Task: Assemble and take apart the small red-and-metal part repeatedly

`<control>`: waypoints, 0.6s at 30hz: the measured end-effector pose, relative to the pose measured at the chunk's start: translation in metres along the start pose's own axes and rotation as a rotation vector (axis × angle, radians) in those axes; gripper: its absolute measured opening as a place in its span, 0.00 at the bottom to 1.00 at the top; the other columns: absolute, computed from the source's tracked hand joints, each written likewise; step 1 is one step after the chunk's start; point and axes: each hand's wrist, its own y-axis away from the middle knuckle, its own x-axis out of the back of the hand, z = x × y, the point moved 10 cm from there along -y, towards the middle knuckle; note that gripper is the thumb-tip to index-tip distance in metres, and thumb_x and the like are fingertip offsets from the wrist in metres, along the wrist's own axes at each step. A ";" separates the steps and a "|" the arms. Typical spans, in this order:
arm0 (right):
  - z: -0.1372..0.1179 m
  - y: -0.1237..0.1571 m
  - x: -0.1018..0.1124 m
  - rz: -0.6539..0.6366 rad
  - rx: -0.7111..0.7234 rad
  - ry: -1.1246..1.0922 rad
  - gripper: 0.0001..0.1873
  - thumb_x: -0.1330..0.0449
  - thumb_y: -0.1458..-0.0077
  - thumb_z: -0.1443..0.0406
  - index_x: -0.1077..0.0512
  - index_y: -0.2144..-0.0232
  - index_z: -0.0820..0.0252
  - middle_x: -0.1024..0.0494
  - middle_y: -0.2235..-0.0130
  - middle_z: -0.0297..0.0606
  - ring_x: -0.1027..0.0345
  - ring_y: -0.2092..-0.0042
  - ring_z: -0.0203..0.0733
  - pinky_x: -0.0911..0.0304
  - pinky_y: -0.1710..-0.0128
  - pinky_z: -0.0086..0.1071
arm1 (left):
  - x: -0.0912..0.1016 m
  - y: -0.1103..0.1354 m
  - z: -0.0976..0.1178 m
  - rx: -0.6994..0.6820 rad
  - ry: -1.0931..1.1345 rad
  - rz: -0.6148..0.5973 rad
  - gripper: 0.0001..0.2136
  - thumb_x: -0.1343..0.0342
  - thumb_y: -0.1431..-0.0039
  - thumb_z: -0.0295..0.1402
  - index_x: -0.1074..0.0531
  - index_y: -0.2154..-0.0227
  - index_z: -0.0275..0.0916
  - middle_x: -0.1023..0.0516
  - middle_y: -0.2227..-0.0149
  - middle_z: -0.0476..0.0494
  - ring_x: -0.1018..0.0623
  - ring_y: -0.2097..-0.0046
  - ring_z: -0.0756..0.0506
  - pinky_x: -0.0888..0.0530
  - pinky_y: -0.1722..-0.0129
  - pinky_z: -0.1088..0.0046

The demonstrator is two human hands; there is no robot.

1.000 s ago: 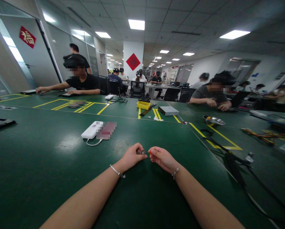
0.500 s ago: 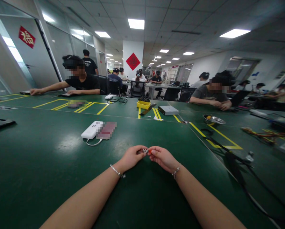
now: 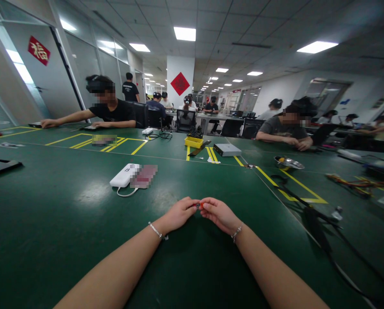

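My left hand (image 3: 178, 213) and my right hand (image 3: 218, 213) rest on the green table (image 3: 66, 214), fingertips meeting. Both are closed in a pinch. Between them sits a tiny metal part (image 3: 197, 206), held by my left fingers, and a small orange piece (image 3: 201, 206) pinched by my right fingers. The two bits touch; they are too small to name. Each wrist wears a thin bracelet.
A white power bank (image 3: 124, 175) with a cable lies ahead on the left. Further off are a yellow tray (image 3: 193, 141), a grey box (image 3: 227, 149), a metal bowl (image 3: 288, 162) and black cables (image 3: 320, 231) at right. Other people sit across the tables.
My hands, a small gap apart a second ago, have come together so the metal part and the orange piece meet. A person in the background walked right.
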 end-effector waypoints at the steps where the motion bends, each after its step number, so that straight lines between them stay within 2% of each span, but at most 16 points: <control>1: 0.000 0.000 0.000 -0.001 0.001 -0.001 0.12 0.38 0.60 0.64 0.31 0.70 0.63 0.28 0.72 0.36 0.35 0.71 0.32 0.42 0.65 0.32 | -0.001 0.000 0.000 -0.003 -0.013 0.000 0.15 0.57 0.45 0.34 0.33 0.56 0.41 0.31 0.67 0.46 0.32 0.62 0.48 0.36 0.59 0.73; 4: 0.001 -0.001 0.001 -0.004 0.002 0.001 0.12 0.38 0.60 0.64 0.31 0.70 0.63 0.28 0.72 0.36 0.35 0.70 0.32 0.42 0.65 0.32 | -0.001 0.000 -0.004 0.005 -0.015 0.029 0.15 0.57 0.45 0.35 0.34 0.55 0.40 0.30 0.65 0.46 0.32 0.63 0.48 0.36 0.60 0.74; 8: 0.002 -0.001 0.002 0.001 0.000 0.006 0.12 0.38 0.60 0.64 0.31 0.70 0.63 0.28 0.72 0.36 0.35 0.70 0.32 0.41 0.64 0.32 | 0.001 0.001 -0.017 0.077 0.015 0.079 0.15 0.57 0.45 0.35 0.35 0.56 0.39 0.29 0.68 0.47 0.31 0.67 0.49 0.34 0.66 0.75; 13: 0.001 -0.001 0.001 0.000 0.007 0.007 0.13 0.38 0.61 0.63 0.31 0.70 0.63 0.28 0.73 0.35 0.35 0.70 0.33 0.41 0.64 0.33 | 0.000 -0.001 -0.016 0.067 0.021 0.082 0.12 0.53 0.48 0.33 0.32 0.61 0.39 0.27 0.63 0.46 0.30 0.62 0.48 0.35 0.61 0.74; 18: 0.000 0.000 0.001 -0.002 0.007 -0.002 0.12 0.39 0.59 0.63 0.31 0.70 0.63 0.28 0.73 0.35 0.35 0.70 0.32 0.41 0.65 0.32 | 0.000 0.000 -0.019 0.130 0.037 0.081 0.12 0.49 0.51 0.32 0.31 0.62 0.39 0.27 0.67 0.47 0.29 0.67 0.49 0.34 0.66 0.76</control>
